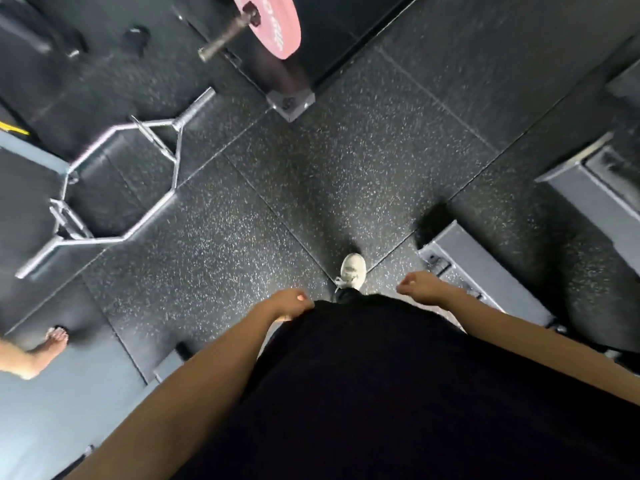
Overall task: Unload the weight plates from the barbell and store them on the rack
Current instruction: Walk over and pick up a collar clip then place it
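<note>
A red weight plate (273,22) hangs on a steel peg (227,34) of the rack upright (291,98) at the top of the view. An unloaded silver hex bar (114,181) lies flat on the floor at the left. My left hand (289,303) hangs by my hip with the fingers curled and nothing in it. My right hand (420,285) is held loosely closed at my other side, also holding nothing. Both hands are far from the plate and the bar.
Speckled black rubber floor (311,174) stretches ahead. My white shoe (353,270) steps forward. Grey steel machine bases (478,271) stand at the right. Another person's bare foot (53,341) is at the left edge. A black collar (135,35) lies at the top left.
</note>
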`<action>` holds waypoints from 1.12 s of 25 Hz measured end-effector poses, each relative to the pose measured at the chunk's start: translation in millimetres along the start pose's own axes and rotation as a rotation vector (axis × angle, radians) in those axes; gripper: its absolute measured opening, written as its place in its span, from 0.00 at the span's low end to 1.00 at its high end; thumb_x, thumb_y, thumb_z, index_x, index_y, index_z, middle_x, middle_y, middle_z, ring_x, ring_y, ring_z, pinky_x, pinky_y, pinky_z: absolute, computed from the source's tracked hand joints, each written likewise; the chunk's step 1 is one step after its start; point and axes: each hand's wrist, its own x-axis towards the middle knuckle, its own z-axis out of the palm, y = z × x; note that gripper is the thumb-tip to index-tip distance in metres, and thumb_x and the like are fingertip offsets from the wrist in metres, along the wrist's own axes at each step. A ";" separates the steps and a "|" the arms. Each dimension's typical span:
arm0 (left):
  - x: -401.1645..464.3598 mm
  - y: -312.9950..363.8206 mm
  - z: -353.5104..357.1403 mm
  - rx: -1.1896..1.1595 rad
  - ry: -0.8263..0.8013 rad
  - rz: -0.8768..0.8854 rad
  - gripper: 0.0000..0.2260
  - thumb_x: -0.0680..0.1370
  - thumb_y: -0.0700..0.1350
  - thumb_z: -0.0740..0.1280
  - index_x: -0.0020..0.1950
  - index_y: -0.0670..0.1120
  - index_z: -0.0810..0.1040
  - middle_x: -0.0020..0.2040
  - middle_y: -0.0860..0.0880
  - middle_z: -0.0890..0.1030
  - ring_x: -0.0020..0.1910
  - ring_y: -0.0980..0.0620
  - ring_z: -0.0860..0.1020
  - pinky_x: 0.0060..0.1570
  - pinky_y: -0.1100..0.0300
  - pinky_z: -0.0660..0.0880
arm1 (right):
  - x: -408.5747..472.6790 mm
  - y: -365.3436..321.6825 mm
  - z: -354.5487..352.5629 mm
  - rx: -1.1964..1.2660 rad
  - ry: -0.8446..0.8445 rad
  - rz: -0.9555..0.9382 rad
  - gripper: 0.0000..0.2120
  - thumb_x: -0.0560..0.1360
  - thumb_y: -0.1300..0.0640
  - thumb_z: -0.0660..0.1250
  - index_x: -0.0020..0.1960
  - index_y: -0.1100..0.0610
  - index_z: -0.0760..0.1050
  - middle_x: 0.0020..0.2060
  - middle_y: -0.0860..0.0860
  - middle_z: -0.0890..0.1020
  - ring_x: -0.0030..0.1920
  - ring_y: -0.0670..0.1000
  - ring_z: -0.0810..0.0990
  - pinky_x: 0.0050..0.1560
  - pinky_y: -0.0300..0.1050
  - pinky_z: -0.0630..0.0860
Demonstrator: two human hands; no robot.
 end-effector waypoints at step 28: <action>373.2 561.1 -658.8 0.587 -0.073 0.181 0.13 0.80 0.51 0.62 0.58 0.44 0.77 0.58 0.44 0.80 0.51 0.48 0.77 0.48 0.60 0.69 | 319.4 -69.2 -668.1 0.652 0.259 0.333 0.15 0.77 0.54 0.65 0.60 0.61 0.77 0.58 0.58 0.80 0.55 0.57 0.78 0.53 0.44 0.72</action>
